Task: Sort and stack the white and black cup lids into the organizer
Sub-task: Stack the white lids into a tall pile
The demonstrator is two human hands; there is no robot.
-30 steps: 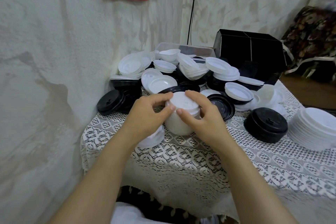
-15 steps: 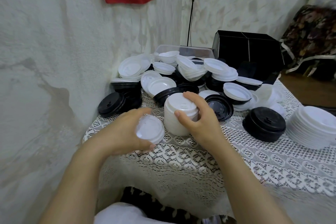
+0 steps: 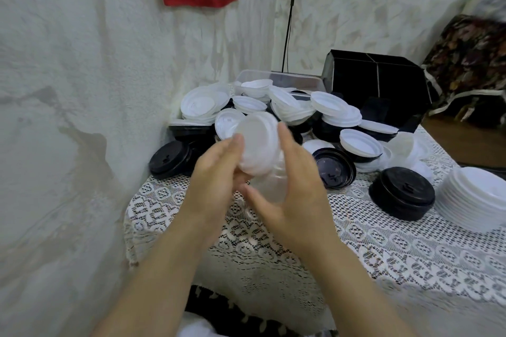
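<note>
Step in hand: gathering white lids into one stack, by my reading. Most of the sorting is not yet done.
Left grip [image 3: 219,172]: fingers fairly straight, pressed against the near end of the white lid stack [image 3: 260,150]. Blur hides the thumb.
Right grip [image 3: 290,186]: wrapped round the far side of the same stack, thumb beneath it.
White lid stack: tilted between the two grips. It seems lifted off the bench [image 3: 383,249].
Loose pile [image 3: 273,109]: mixed white and black lids, just beyond both grips.
Black lid stack [image 3: 401,193]: to the right of the right grip, apart from it.
Organizer [image 3: 377,82]: well beyond the right grip and to its right. Its compartments are too dark to read.
Next move: probably square the lids so they nest, then carry the stack over the pile to the organizer. Pressure on both ends should keep the tilted lids from sliding off.
</note>
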